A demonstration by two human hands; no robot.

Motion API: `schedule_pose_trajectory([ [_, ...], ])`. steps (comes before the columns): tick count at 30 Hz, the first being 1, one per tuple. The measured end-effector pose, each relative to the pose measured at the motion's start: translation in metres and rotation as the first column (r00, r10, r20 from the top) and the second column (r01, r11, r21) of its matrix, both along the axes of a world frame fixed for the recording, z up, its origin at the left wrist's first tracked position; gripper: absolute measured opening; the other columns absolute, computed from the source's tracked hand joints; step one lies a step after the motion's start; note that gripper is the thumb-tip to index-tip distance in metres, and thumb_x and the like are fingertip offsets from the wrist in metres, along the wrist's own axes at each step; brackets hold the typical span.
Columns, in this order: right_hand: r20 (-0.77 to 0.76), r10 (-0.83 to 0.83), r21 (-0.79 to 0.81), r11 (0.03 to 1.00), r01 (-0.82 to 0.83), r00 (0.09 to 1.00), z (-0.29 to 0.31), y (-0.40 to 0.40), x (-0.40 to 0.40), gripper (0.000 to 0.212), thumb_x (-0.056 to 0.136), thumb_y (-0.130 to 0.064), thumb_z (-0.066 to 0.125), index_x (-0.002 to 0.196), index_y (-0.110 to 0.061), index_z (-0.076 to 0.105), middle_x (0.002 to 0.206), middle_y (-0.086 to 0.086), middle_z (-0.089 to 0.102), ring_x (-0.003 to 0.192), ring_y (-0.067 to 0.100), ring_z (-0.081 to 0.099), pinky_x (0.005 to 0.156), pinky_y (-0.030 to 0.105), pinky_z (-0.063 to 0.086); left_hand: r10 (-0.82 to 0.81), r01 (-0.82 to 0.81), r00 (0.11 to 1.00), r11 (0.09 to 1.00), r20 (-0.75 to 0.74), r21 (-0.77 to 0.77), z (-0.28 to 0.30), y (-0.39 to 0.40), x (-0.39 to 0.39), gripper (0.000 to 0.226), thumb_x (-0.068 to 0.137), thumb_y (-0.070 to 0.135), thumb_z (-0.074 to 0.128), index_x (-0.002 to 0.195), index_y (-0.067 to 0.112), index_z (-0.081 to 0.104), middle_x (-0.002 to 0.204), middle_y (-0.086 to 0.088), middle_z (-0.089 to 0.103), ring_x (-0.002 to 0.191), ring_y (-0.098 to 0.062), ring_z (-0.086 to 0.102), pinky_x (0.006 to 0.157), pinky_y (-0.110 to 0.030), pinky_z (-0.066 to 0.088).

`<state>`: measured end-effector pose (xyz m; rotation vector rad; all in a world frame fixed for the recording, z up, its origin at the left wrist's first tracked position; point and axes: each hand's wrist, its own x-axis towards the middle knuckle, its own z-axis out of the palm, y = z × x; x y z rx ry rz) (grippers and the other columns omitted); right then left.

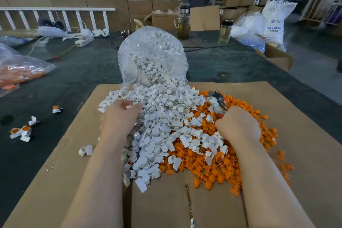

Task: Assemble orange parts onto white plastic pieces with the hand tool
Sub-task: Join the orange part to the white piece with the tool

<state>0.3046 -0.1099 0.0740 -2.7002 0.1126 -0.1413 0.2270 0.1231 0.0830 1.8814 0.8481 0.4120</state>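
A heap of white plastic pieces (pixel 161 126) spills from a clear bag (pixel 151 55) onto a flat cardboard sheet (pixel 296 153). Beside it on the right lies a heap of orange parts (pixel 218 168). My left hand (pixel 118 118) rests on the left side of the white heap and pinches a small white piece at its fingertips. My right hand (pixel 238 124) is curled round the handle of the hand tool (pixel 215 101), whose metal head points away over the orange heap.
Several assembled white-and-orange pieces (pixel 23 131) lie on the dark table at left, one more (pixel 56 109) nearer the cardboard. A bag of orange parts (pixel 18 74) sits far left. Two glass bottles (pixel 224 30) and cardboard boxes (pixel 277 57) stand behind.
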Motion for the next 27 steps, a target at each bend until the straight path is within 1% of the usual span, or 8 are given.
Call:
schedule_pose_trajectory([
  [2, 0.009, 0.006, -0.010, 1.000, -0.006, 1.000, -0.003, 0.000, 0.003, 0.017, 0.087, -0.022, 0.059, 0.082, -0.014, 0.044, 0.065, -0.001, 0.037, 0.056, 0.013, 0.033, 0.058, 0.031, 0.033, -0.048, 0.069, 0.992, 0.982, -0.120, 0.177, -0.005, -0.004, 0.002, 0.039, 0.089, 0.040, 0.064, 0.126, 0.029, 0.060, 0.131, -0.009, 0.057, 0.115, -0.040, 0.058, 0.101, -0.057, 0.046],
  [4, 0.017, 0.013, -0.024, 1.000, -0.013, 1.000, -0.005, -0.001, 0.004, 0.017, 0.088, -0.023, 0.059, 0.084, -0.015, 0.044, 0.065, -0.002, 0.037, 0.056, 0.013, 0.034, 0.056, 0.031, 0.032, -0.052, 0.081, 0.993, 0.954, -0.109, 0.289, -0.008, -0.005, 0.004, 0.033, 0.092, 0.033, 0.062, 0.124, 0.028, 0.064, 0.130, -0.006, 0.057, 0.109, -0.031, 0.059, 0.101, -0.048, 0.046],
  [7, 0.050, 0.007, -0.048, 0.999, -0.004, 0.999, -0.006, -0.001, 0.005, 0.017, 0.086, -0.024, 0.060, 0.084, -0.017, 0.044, 0.065, -0.003, 0.038, 0.053, 0.012, 0.032, 0.048, 0.027, 0.024, -0.070, 0.080, 0.997, 0.931, -0.040, 0.357, -0.007, -0.009, 0.003, 0.025, 0.094, 0.022, 0.064, 0.117, 0.019, 0.070, 0.107, -0.002, 0.064, 0.077, -0.014, 0.058, 0.076, -0.029, 0.045],
  [11, 0.054, 0.006, -0.088, 0.996, -0.001, 0.999, -0.004, -0.001, 0.005, 0.017, 0.087, -0.025, 0.060, 0.082, -0.018, 0.045, 0.067, -0.003, 0.043, 0.054, 0.013, 0.038, 0.045, 0.026, 0.025, -0.063, 0.029, 0.993, 0.950, 0.102, 0.312, -0.006, -0.010, 0.002, 0.024, 0.091, 0.028, 0.069, 0.112, 0.016, 0.073, 0.082, 0.011, 0.061, 0.078, -0.015, 0.058, 0.072, -0.026, 0.041],
  [13, 0.047, 0.009, -0.083, 0.997, -0.005, 0.999, -0.002, -0.001, 0.006, 0.024, 0.089, -0.030, 0.060, 0.075, -0.021, 0.043, 0.071, -0.002, 0.050, 0.057, 0.013, 0.047, 0.044, 0.024, 0.030, -0.078, 0.031, 0.980, 0.968, 0.181, 0.249, -0.004, -0.014, 0.001, 0.028, 0.089, 0.035, 0.071, 0.113, 0.020, 0.072, 0.076, 0.024, 0.059, 0.073, -0.001, 0.057, 0.064, -0.020, 0.040],
  [19, 0.106, 0.156, 0.150, 0.974, -0.171, 0.982, 0.002, 0.000, 0.008, 0.023, 0.090, -0.039, 0.060, 0.080, -0.019, 0.059, 0.072, -0.002, 0.060, 0.063, 0.015, 0.057, 0.049, 0.026, 0.037, -0.164, 0.109, 0.955, 0.968, 0.245, 0.225, 0.001, -0.023, 0.004, 0.005, 0.087, 0.038, 0.073, 0.090, 0.037, 0.070, 0.074, 0.019, 0.066, 0.066, 0.010, 0.058, 0.057, -0.016, 0.037],
  [23, 0.135, 0.248, 0.322, 0.904, -0.279, 0.959, 0.004, 0.004, 0.006, 0.022, 0.089, -0.035, 0.065, 0.075, -0.020, 0.059, 0.068, 0.000, 0.061, 0.062, 0.015, 0.057, 0.052, 0.028, 0.040, -0.215, 0.152, 0.936, 0.961, 0.277, 0.231, 0.002, -0.028, 0.005, 0.018, 0.088, 0.028, 0.072, 0.077, 0.040, 0.067, 0.068, 0.031, 0.064, 0.061, 0.012, 0.057, 0.050, -0.008, 0.038],
  [27, 0.178, 0.326, 0.430, 0.823, -0.371, 0.928, 0.007, 0.010, 0.002, 0.016, 0.087, -0.035, 0.068, 0.086, -0.020, 0.065, 0.078, -0.003, 0.064, 0.073, 0.014, 0.061, 0.062, 0.032, 0.049, -0.285, 0.216, 0.907, 0.947, 0.310, 0.240, 0.003, -0.036, 0.006, 0.017, 0.087, 0.023, 0.074, 0.078, 0.038, 0.071, 0.070, 0.025, 0.067, 0.066, 0.007, 0.060, 0.055, -0.004, 0.042],
])
